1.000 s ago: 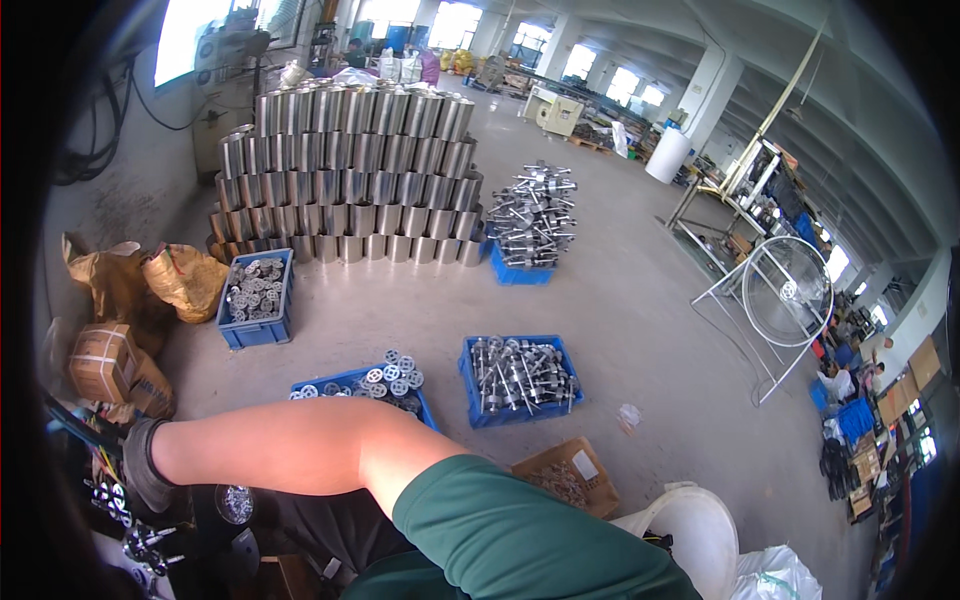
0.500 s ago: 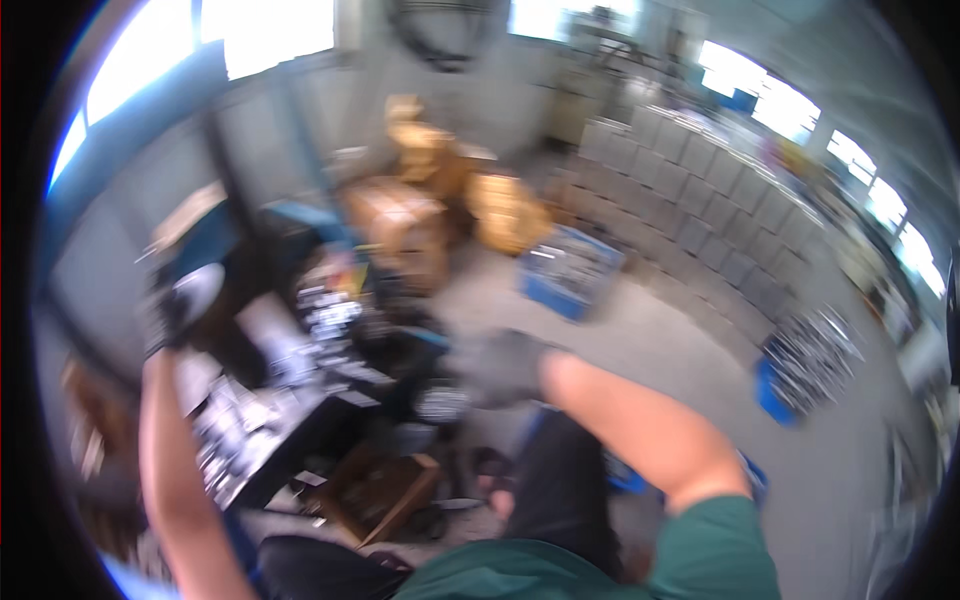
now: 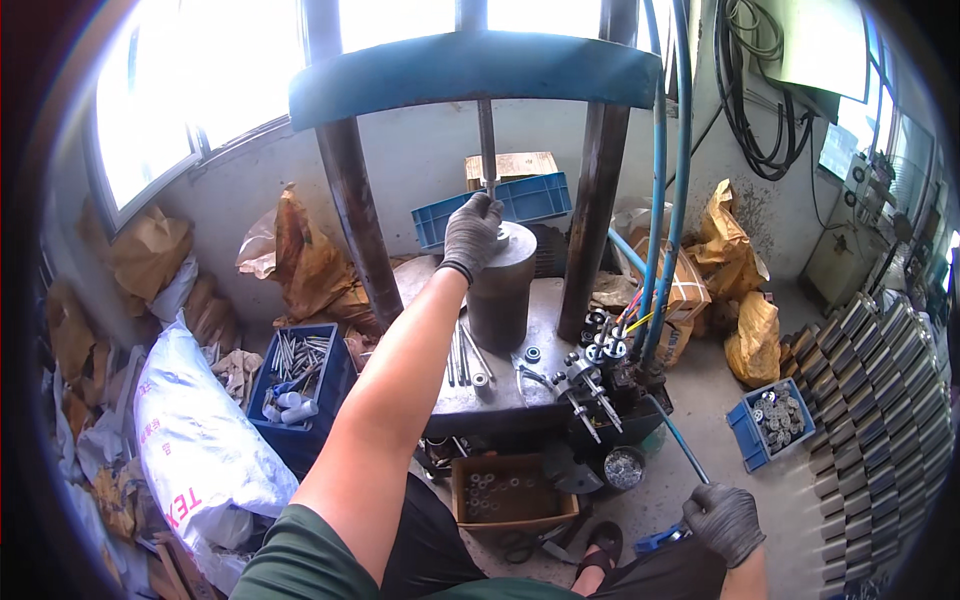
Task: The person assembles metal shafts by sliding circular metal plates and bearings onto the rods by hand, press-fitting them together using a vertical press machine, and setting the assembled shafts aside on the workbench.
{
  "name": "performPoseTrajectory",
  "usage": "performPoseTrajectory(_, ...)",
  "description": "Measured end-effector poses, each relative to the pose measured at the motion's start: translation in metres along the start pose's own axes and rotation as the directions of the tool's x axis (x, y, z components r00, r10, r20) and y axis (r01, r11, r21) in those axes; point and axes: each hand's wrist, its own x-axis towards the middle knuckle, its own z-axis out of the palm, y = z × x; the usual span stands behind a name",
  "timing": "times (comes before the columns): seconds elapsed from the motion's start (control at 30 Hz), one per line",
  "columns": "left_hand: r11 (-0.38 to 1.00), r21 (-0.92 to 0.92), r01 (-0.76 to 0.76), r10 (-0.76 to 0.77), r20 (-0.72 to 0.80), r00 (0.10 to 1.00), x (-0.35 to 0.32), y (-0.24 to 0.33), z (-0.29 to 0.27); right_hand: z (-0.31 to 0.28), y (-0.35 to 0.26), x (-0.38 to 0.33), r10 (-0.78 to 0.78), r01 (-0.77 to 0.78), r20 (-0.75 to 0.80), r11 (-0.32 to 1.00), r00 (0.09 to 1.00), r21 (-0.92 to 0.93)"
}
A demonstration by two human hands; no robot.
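Note:
My left hand (image 3: 472,238), in a grey glove, reaches to the top of a thick metal cylinder (image 3: 500,295) on the press table. Its fingers are closed at the lower end of the upright metal rod (image 3: 487,135); what they grip is hidden. At lower right my right hand (image 3: 724,523), also gloved in grey, is closed round the end of a blue lever (image 3: 680,440) that slants up to the press's valves. Beside the cylinder lie several thin metal rods (image 3: 460,355), pliers (image 3: 535,375) and a small dark ring (image 3: 533,354).
A blue crossbeam (image 3: 480,75) spans the press posts. A blue crate (image 3: 300,385) of metal pins and a white sack (image 3: 195,440) stand left. Below the table is a wooden box (image 3: 515,505) of rings. Right are a blue bin (image 3: 770,425) of metal parts and stacked metal blocks (image 3: 880,400).
My view has swung left from the room to face the press. My left hand now reaches to the cylinder top. My right hand has come onto the blue lever.

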Motion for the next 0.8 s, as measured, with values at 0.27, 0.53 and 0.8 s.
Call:
performPoseTrajectory(0.27,0.999,-0.039,-0.008,0.009,0.013,1.000,-0.001,0.005,0.001,-0.029,-0.008,0.013,0.074,-0.061,-0.052,0.972,0.996,0.229)
performPoseTrajectory(0.53,0.999,-0.046,-0.009,0.010,0.034,0.999,0.002,-0.005,0.001,-0.073,-0.012,0.118,-0.159,0.289,-0.735,0.956,0.659,0.052)
performPoseTrajectory(0.8,0.981,-0.193,0.011,-0.002,0.046,0.999,0.002,0.000,0.016,-0.108,0.029,0.207,-0.045,0.135,-0.735,0.989,0.677,0.063)
